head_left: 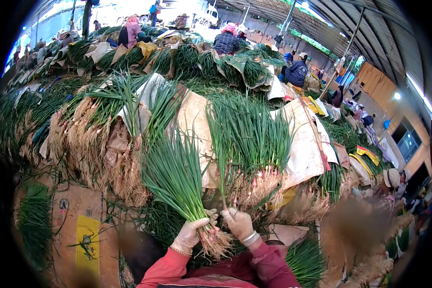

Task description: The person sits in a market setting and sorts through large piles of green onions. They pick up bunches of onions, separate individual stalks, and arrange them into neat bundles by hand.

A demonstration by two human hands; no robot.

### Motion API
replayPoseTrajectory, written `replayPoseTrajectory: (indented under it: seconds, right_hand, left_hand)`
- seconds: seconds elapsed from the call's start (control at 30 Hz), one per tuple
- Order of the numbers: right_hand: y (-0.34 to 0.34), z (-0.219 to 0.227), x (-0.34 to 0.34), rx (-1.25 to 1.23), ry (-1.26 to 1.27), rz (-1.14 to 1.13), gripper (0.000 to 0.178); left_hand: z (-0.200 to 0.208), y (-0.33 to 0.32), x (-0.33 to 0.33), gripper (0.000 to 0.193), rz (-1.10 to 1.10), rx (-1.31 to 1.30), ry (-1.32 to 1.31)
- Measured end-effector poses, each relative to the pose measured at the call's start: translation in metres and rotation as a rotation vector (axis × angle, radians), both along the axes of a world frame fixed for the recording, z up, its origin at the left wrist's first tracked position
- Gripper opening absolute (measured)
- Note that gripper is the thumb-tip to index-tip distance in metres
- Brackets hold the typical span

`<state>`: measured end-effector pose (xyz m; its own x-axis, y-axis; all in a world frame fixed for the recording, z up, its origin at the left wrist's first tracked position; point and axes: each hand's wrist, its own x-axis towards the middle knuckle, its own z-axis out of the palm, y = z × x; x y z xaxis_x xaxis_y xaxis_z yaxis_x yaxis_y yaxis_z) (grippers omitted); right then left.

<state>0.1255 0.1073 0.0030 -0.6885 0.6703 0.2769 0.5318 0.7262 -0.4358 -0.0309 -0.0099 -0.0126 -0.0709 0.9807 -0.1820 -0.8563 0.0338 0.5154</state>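
My gloved left hand is wrapped round the base of a thick bunch of spring onions. Its green leaves fan up and to the left, while the pinkish bulbs and pale roots stick out below toward my right hand. Close beside it, my gloved right hand is closed on a thin spring onion stalk, which rises almost upright from the fingers. Just beyond lies a heap of spring onions with roots facing me. Another heap, its long tan roots hanging down, is on the left.
Beige sacking lies between the heaps. At lower left are a flattened cardboard sheet and a green bundle; more leaves lie at lower right. Several people sit among farther heaps, one in a dark jacket. Dark blurs cover parts of the view.
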Motion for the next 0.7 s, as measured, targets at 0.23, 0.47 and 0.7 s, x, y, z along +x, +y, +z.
replayPoseTrajectory:
  seconds: [0.23, 0.47, 0.7]
  right_hand:
    - [0.001, -0.007, 0.011, -0.044, -0.153, 0.062, 0.033]
    - [0.029, -0.036, -0.036, -1.51, 0.403, 0.088, 0.035]
    - [-0.033, -0.012, -0.052, -1.527, 0.768, -0.252, 0.036]
  left_hand:
    - [-0.013, 0.005, 0.009, 0.037, -0.009, 0.075, -0.019]
    - [-0.022, 0.0, 0.006, 0.03, -0.07, 0.018, -0.047]
    - [-0.024, -0.007, 0.01, 0.029, -0.008, -0.026, -0.063]
